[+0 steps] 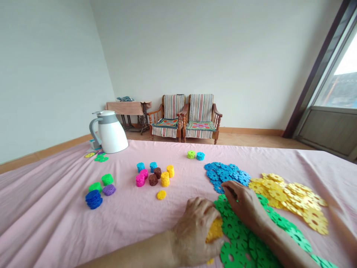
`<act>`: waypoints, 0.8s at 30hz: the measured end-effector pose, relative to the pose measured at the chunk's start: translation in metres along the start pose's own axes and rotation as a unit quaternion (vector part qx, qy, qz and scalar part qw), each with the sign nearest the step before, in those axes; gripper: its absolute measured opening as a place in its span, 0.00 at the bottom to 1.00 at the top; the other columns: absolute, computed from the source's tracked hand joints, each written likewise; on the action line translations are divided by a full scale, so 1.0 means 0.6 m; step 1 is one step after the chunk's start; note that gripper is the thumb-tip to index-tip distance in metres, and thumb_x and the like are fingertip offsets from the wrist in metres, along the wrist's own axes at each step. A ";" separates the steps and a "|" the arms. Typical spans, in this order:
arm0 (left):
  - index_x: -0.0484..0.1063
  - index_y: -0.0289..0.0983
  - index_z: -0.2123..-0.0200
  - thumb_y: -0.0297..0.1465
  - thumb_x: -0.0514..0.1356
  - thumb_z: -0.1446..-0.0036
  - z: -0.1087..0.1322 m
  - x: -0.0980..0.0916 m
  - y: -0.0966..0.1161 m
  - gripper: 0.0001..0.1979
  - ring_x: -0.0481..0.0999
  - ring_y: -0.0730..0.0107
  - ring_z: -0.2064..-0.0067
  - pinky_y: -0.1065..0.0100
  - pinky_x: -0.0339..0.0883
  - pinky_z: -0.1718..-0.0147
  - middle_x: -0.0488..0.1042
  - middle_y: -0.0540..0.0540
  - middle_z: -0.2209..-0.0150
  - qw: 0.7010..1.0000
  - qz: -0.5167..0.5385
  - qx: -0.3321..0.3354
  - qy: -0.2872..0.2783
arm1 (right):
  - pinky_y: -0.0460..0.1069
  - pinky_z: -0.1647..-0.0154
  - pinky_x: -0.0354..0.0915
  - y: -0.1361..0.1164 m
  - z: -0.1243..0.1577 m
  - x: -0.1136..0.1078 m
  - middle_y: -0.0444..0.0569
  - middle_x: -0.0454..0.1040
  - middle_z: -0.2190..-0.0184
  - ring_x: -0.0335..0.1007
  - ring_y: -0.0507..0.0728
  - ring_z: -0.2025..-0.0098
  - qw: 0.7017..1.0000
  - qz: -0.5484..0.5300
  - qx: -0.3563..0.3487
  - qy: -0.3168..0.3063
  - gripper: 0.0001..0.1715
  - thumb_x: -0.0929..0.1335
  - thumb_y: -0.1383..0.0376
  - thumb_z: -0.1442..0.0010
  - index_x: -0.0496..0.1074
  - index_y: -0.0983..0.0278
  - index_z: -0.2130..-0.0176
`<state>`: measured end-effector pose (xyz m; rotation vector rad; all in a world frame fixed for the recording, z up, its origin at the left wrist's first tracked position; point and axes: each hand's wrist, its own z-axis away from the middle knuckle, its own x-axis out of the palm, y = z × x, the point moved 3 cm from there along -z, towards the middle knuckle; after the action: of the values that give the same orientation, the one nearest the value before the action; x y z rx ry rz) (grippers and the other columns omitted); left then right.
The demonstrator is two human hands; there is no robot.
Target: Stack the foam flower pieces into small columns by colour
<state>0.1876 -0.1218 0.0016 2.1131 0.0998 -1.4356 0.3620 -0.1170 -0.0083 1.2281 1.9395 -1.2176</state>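
Observation:
My left hand (pixel 196 230) curls over a small heap of orange-yellow notched plastic discs (pixel 214 230) at the near edge of the table, its fingers and thumb around them. My right hand (pixel 242 201) hovers over green notched discs (pixel 232 227), its fingertips pinched together beside a pile of blue discs (pixel 224 173); anything between them is hidden. Past the right wrist spreads a pile of larger yellow discs (pixel 290 193). A single orange-yellow disc (pixel 161 194) lies on the cloth ahead of my left hand.
Short stacks of yellow (pixel 165 179), brown (pixel 153 180), pink (pixel 140 180) and dark blue discs (pixel 94 199) stand to the left on the pink tablecloth (pixel 125 227). Lime (pixel 191 154) and light-blue stacks (pixel 200 156) sit farther back. A white jug (pixel 113 134) stands at the far left.

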 end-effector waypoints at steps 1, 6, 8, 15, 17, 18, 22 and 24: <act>0.64 0.40 0.57 0.38 0.61 0.49 0.001 0.000 0.000 0.17 0.61 0.61 0.52 0.60 0.54 0.52 0.66 0.46 0.56 1.000 -0.001 -0.001 0.003 | 0.47 0.65 0.64 -0.001 0.000 -0.001 0.46 0.76 0.67 0.72 0.54 0.67 1.000 0.001 0.002 -0.002 0.17 0.56 0.60 0.39 0.70 0.60 0.64; 0.65 0.40 0.60 0.28 0.61 0.51 0.006 -0.008 -0.010 0.13 0.62 0.63 0.53 0.62 0.55 0.52 0.66 0.48 0.58 1.000 -0.022 -0.014 -0.007 | 0.47 0.64 0.64 -0.001 0.000 -0.001 0.46 0.76 0.67 0.72 0.54 0.67 1.000 -0.005 0.003 -0.009 0.17 0.56 0.60 0.39 0.70 0.60 0.64; 0.64 0.39 0.63 0.26 0.59 0.50 0.009 -0.012 -0.019 0.10 0.62 0.64 0.54 0.63 0.56 0.53 0.67 0.48 0.59 0.999 -0.031 -0.025 -0.005 | 0.47 0.64 0.64 -0.001 0.000 -0.001 0.46 0.76 0.67 0.72 0.54 0.66 1.000 -0.005 0.001 -0.008 0.17 0.56 0.60 0.38 0.70 0.60 0.64; 0.65 0.39 0.63 0.22 0.54 0.46 0.017 -0.043 -0.047 0.08 0.63 0.65 0.55 0.62 0.57 0.55 0.67 0.48 0.59 0.994 -0.070 -0.067 0.057 | 0.47 0.67 0.63 -0.002 0.001 0.000 0.45 0.75 0.68 0.72 0.54 0.67 1.000 -0.003 0.008 -0.015 0.16 0.56 0.60 0.38 0.70 0.60 0.64; 0.66 0.39 0.62 0.27 0.56 0.44 0.019 -0.047 -0.038 0.06 0.63 0.64 0.53 0.61 0.56 0.53 0.67 0.47 0.57 0.995 -0.065 -0.026 0.066 | 0.46 0.67 0.62 0.000 0.001 0.001 0.44 0.75 0.68 0.71 0.54 0.68 1.000 -0.005 0.009 -0.015 0.16 0.56 0.59 0.38 0.70 0.60 0.64; 0.67 0.39 0.61 0.30 0.57 0.44 0.019 -0.046 -0.030 0.06 0.63 0.63 0.52 0.61 0.56 0.52 0.67 0.47 0.55 0.996 -0.062 0.011 0.058 | 0.46 0.67 0.62 0.001 0.001 0.002 0.44 0.75 0.68 0.71 0.53 0.68 1.000 -0.006 0.010 -0.014 0.16 0.56 0.59 0.38 0.70 0.60 0.64; 0.68 0.42 0.59 0.36 0.55 0.41 0.022 -0.026 -0.003 0.08 0.63 0.65 0.52 0.60 0.52 0.50 0.69 0.50 0.53 0.987 -0.069 0.142 0.012 | 0.47 0.67 0.62 0.003 0.000 0.005 0.45 0.75 0.68 0.71 0.54 0.68 1.000 -0.009 0.018 -0.019 0.16 0.56 0.59 0.38 0.70 0.60 0.64; 0.69 0.42 0.60 0.34 0.53 0.39 0.022 -0.017 -0.002 0.07 0.64 0.67 0.53 0.61 0.52 0.50 0.70 0.51 0.55 0.987 -0.075 0.145 0.008 | 0.47 0.66 0.62 0.002 0.000 0.005 0.45 0.75 0.68 0.71 0.54 0.67 0.999 -0.010 0.020 -0.023 0.16 0.56 0.59 0.38 0.69 0.60 0.64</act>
<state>0.1721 -0.1247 0.0069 2.3942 0.0605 -1.6031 0.3618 -0.1154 -0.0114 1.1933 1.9071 -1.2884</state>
